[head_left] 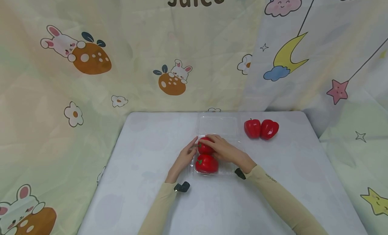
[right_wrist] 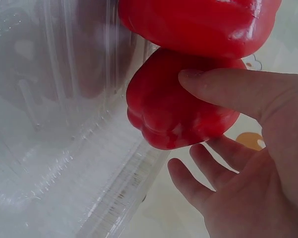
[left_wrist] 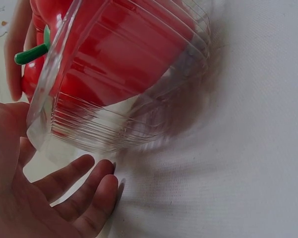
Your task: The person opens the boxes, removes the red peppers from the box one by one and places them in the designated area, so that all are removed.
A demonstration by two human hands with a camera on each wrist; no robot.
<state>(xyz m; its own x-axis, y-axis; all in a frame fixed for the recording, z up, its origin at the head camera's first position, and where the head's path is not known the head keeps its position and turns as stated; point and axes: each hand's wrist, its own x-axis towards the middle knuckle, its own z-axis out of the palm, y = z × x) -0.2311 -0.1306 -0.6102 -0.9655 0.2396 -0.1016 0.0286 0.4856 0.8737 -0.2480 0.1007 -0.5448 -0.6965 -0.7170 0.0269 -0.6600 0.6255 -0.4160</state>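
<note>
A clear plastic clamshell box (head_left: 226, 168) lies open on the table. Two red bell peppers are at its left side: a nearer bell pepper (head_left: 207, 165) and a farther bell pepper (head_left: 203, 148). My right hand (head_left: 225, 150) holds the farther one, thumb (right_wrist: 223, 89) across its side and fingers round the other. My left hand (head_left: 185, 158) is at the box's left edge, its thumb against the rim (left_wrist: 44, 94) and its other fingers spread loosely below. Through the clear wall, a red pepper (left_wrist: 124, 49) shows in the left wrist view.
Two more red bell peppers, one (head_left: 252, 128) beside another (head_left: 269, 129), sit at the back right of the white table (head_left: 145, 144). The box's clear lid (head_left: 217, 124) lies folded back towards the table's far edge. A printed cloth (head_left: 130, 60) hangs behind.
</note>
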